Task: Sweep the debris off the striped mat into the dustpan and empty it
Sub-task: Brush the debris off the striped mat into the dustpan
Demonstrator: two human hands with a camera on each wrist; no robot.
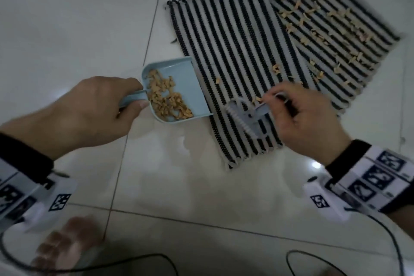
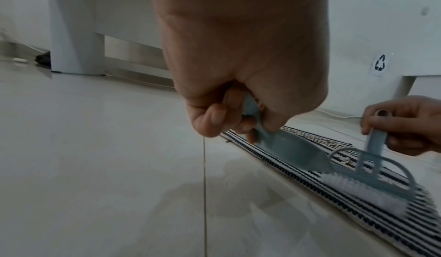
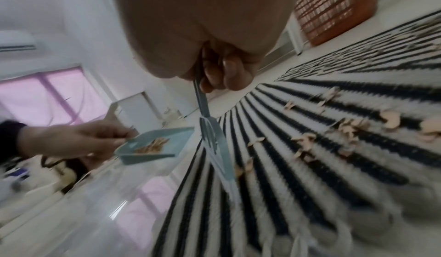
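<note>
A black-and-white striped mat lies on the tiled floor, its far half overlapped by a second striped layer strewn with tan debris. My left hand grips the handle of a light blue dustpan, which holds a pile of tan scraps and sits at the mat's left edge. My right hand grips the handle of a small blue brush, whose white bristles rest on the mat just right of the pan. In the right wrist view, debris lies scattered across the stripes beside the brush.
Glossy white floor tiles surround the mat. An orange slatted basket stands beyond the mat's far end. A white bin with a recycling mark and a white furniture leg stand nearby. Cables trail near my wrists.
</note>
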